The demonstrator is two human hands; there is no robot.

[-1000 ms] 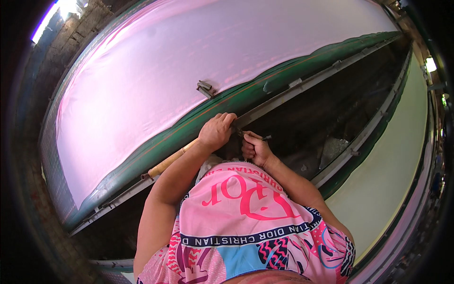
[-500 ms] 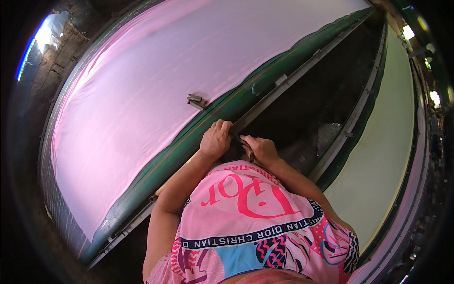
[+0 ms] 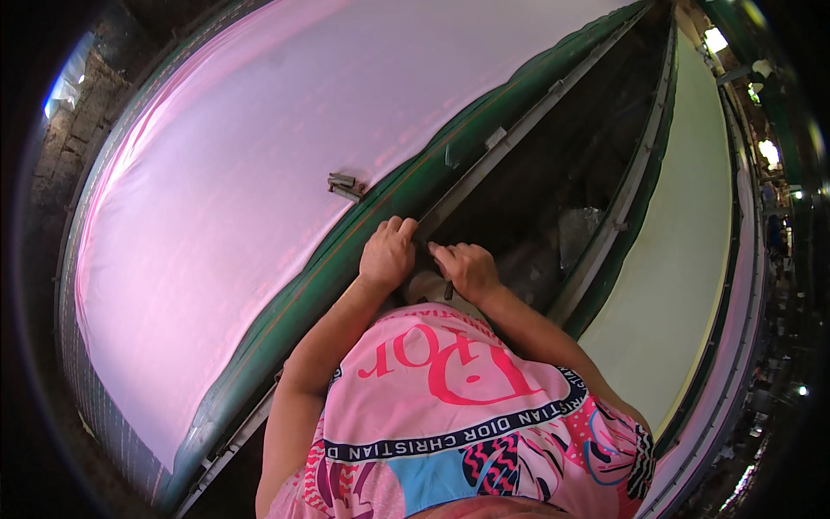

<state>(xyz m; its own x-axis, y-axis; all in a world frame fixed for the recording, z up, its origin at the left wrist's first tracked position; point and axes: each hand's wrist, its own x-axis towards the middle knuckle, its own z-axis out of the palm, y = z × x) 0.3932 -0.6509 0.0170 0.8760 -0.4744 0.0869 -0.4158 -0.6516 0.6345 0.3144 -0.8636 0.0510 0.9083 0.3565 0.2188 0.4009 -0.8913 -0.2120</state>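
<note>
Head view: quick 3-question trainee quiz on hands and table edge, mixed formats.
1. True or false: the left hand rests on the green table edge.
2. What lies on the pink cloth near that edge? A) metal clip B) scissors C) cup
3. Fill in: the right hand has its fingers curled at the metal ____ beside the edge.

Key: 1 true; 2 A, the metal clip; 3 rail.

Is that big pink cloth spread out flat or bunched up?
Spread flat: the pink cloth lies smooth and stretched up to the green edge, where the left hand rests.
</note>
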